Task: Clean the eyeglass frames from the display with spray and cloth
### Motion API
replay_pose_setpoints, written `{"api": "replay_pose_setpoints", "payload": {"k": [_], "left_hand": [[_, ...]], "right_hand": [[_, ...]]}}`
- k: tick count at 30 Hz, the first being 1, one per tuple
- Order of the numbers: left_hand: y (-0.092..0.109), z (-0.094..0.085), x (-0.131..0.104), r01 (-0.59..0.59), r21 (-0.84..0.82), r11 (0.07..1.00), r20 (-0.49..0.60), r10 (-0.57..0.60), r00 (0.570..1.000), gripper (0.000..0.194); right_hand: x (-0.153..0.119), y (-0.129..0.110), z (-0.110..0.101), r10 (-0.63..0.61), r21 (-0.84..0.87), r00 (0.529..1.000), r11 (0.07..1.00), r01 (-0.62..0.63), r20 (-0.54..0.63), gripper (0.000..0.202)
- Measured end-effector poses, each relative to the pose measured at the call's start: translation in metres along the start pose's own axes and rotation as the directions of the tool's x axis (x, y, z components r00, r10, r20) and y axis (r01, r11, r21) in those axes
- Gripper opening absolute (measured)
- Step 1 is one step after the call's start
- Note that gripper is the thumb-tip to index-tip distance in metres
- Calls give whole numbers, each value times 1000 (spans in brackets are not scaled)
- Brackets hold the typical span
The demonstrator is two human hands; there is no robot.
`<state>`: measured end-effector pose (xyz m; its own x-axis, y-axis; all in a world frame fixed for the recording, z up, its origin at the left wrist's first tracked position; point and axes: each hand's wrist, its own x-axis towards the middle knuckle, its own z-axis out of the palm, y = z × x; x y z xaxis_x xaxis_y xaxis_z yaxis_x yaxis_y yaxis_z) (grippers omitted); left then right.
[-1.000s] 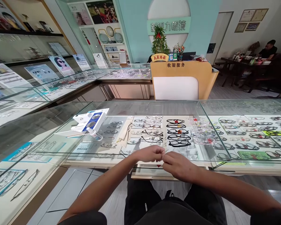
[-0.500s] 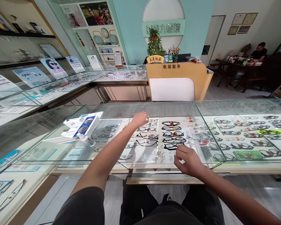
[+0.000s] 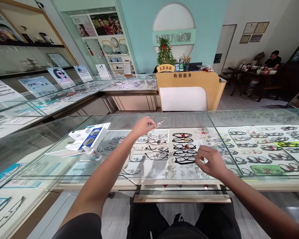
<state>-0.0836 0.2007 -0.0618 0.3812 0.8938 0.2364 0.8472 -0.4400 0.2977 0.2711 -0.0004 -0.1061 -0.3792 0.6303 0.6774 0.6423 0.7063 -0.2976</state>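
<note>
My left hand (image 3: 145, 126) is closed in a pinch on a pair of eyeglasses (image 3: 160, 123) with thin, light frames, held over the far side of the display counter. Several more thin-framed glasses (image 3: 156, 155) lie in rows just below that hand. To their right, a column of black-framed glasses (image 3: 185, 146) runs toward me. Beside the nearest of these is my right hand (image 3: 211, 162), its thumb and fingers curled together in a ring. Whether anything is between its fingertips I cannot make out.
On the counter's left stand a blue-and-white box (image 3: 92, 137) and a small white bottle (image 3: 92, 152). A drawer front (image 3: 181, 198) juts out before my knees. More glasses fill the right-hand case (image 3: 259, 156). Beyond is a wooden cashier desk (image 3: 189, 81); a person (image 3: 273, 61) sits far right.
My left hand has lifted and moved slightly left, with the light-framed glasses now showing in its fingers. My right hand has shifted a little right, away from the black frames. The view has tilted up slightly.
</note>
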Motion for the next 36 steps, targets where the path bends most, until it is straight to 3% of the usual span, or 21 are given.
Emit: {"api": "replay_pose_setpoints", "payload": {"k": [3, 6, 9, 12, 15, 19, 25, 36], "left_hand": [[35, -25, -3, -21, -384, 923, -105, -21, 994, 28], [81, -44, -1, -96, -722, 685, -139, -7, 990, 29], [122, -53, 2, -161, -834, 528, -194, -8, 981, 31], [145, -50, 9, -234, -886, 401, -253, 4, 967, 28], [153, -40, 19, -270, -920, 283, -288, -21, 958, 23], [154, -31, 32, -268, -948, 169, -283, -67, 957, 25], [154, -30, 29, -253, -960, 118, -268, -133, 954, 31], [147, -26, 32, -179, -984, 21, -180, -81, 980, 29]], "right_hand": [[37, 8, -8, 32, 57, 998, 998, -29, -52, 33], [86, 10, -14, 55, 155, 991, 987, -36, -122, 36], [132, 8, -19, 70, 264, 976, 964, -14, -204, 36], [165, 8, -24, 163, 402, 948, 915, -41, -274, 34], [183, 12, -25, 251, 517, 924, 853, -70, -288, 31], [192, 19, -21, 297, 598, 932, 793, -118, -209, 19], [191, 23, -12, 322, 610, 937, 773, -177, -136, 11], [191, 28, -7, 328, 628, 935, 758, -178, -131, 6]]}}
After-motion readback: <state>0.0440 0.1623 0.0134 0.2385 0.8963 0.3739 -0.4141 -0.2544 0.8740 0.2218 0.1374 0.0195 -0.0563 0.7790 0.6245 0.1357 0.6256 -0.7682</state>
